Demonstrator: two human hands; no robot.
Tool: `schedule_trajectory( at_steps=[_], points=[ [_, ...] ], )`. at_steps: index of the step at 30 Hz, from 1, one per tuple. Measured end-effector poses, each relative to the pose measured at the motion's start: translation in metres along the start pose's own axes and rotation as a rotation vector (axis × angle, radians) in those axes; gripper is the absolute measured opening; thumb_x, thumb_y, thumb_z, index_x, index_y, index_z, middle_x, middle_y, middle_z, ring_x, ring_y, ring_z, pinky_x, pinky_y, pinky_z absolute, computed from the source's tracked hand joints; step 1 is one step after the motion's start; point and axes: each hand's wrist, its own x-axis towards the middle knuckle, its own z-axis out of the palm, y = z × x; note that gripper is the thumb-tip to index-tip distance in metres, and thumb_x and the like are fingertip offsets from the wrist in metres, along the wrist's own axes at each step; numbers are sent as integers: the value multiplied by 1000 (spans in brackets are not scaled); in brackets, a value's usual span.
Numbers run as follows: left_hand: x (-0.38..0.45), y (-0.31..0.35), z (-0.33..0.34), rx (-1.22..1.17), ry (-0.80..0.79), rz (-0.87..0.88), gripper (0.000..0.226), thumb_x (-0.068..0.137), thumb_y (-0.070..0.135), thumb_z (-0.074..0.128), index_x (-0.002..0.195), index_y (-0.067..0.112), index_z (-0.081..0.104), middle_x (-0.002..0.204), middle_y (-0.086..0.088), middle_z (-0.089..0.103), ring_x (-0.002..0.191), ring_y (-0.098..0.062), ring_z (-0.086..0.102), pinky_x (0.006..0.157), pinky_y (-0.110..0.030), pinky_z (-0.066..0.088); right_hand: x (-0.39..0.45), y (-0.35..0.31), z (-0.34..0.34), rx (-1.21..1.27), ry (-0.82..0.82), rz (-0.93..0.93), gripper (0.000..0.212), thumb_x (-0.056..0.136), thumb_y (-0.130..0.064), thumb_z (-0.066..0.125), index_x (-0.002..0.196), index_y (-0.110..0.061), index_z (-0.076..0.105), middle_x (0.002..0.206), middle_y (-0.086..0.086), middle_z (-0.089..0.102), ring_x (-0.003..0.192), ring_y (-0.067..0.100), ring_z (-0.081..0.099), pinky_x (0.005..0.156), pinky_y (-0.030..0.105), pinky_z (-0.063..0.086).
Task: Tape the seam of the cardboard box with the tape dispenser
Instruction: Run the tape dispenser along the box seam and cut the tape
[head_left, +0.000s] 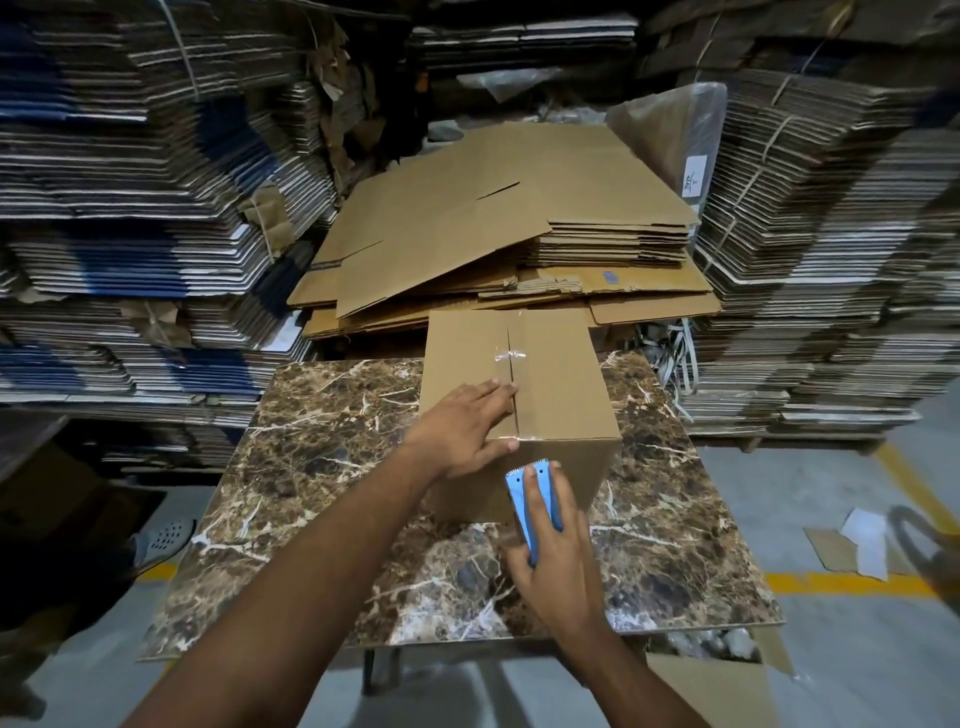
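- Right hand (553, 551): nearest the viewer, forearm entering from the lower right. Fingers (531, 486) wrapped around the tape dispenser, forefinger laid flat along its top, thumb at its left side.
- Tape dispenser (535, 501): light blue, toothed cutter end pointing away from the person. Held against the near vertical face of the cardboard box, just below the top edge.
- Left hand (462, 428): forearm crossing diagonally from the lower left. Palm down on the box's near top left flap, holding nothing; fingers stretched flat and close together, tips reaching the seam, thumb hooked over the near top edge.
- Cardboard box (556, 395): plain brown, closed, standing on the counter toward its far side.
- Seam (511, 364): runs down the middle of the box top, away from the person. Clear tape lies along it, with a wrinkled patch about midway.
- Counter (322, 467): brown marble-patterned slab with white veins.
- Flattened cartons (493, 223): loose brown pile directly behind the counter.
- Bundled cardboard stacks (130, 208): tall, tied, filling left and right background.
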Motion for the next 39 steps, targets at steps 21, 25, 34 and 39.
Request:
schedule_trajectory(
  at_steps=[21, 25, 34, 39],
  points=[
    [7, -6, 4, 84, -7, 24, 66, 101, 60, 22, 159, 33, 8, 170, 3, 9, 156, -20, 9, 125, -44, 15, 6, -12, 1, -39, 1, 70, 100, 75, -12, 57, 157, -47, 12, 169, -19, 8, 76, 18, 54, 64, 33, 55],
    [8, -7, 5, 82, -2, 16, 74, 98, 66, 19, 160, 28, 6, 169, 2, 9, 156, -18, 6, 126, -44, 14, 8, -14, -3, -89, 18, 73, 98, 73, -16, 57, 157, -45, 17, 168, -15, 18, 74, 21, 58, 62, 34, 57],
    [20, -7, 2, 31, -82, -22, 79, 99, 63, 25, 160, 17, 2, 170, -4, 6, 156, -18, 5, 127, -38, 9, 10, -29, 9, -171, 83, 86, 79, 92, -27, 57, 159, -29, 14, 168, 5, 22, 70, 29, 66, 57, 38, 57],
    [21, -8, 2, 32, -82, -27, 78, 99, 64, 24, 160, 19, 4, 170, -3, 9, 156, -17, 7, 127, -39, 11, 6, -30, 11, -181, 94, 80, 82, 96, -28, 52, 160, -29, 1, 170, 3, 10, 83, 29, 67, 65, 39, 60]
  ],
)
